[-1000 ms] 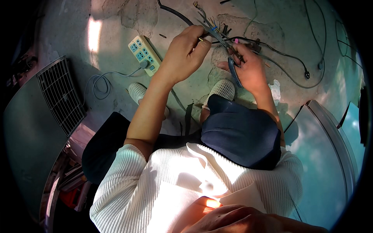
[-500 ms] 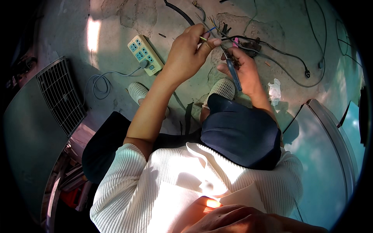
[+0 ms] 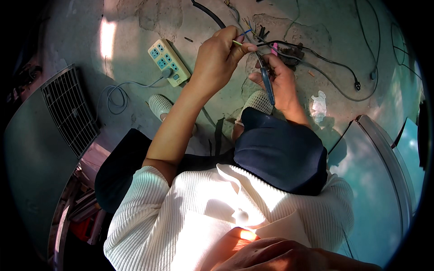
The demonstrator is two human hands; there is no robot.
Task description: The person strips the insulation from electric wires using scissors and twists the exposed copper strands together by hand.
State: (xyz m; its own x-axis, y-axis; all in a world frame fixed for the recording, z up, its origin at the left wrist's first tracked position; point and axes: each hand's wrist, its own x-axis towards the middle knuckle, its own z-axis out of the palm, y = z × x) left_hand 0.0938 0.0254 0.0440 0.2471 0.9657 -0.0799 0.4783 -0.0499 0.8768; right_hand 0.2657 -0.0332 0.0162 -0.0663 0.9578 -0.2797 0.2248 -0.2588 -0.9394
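Observation:
My left hand is closed around the exposed end of a cable, pinching a thin yellow-green wire near its thumb. A short blue wire sticks out just beyond it. My right hand holds a dark-handled metal cutting tool, whose slim metal end reaches up to my left thumb; whether it touches the wire is unclear. A black cable runs toward my left hand from the top. Behind my right fingers lie a pink object and some dark bits, too small to make out.
A power strip with a plug lies left of my hands. Loose cords and white crumpled paper lie at right. A wire rack stands left; pale panels lean at lower right. My feet wear perforated slippers.
My left thumb has shifted right over the metal end of the tool. My right hand has moved slightly down and left, and the tool's handle now stands more upright.

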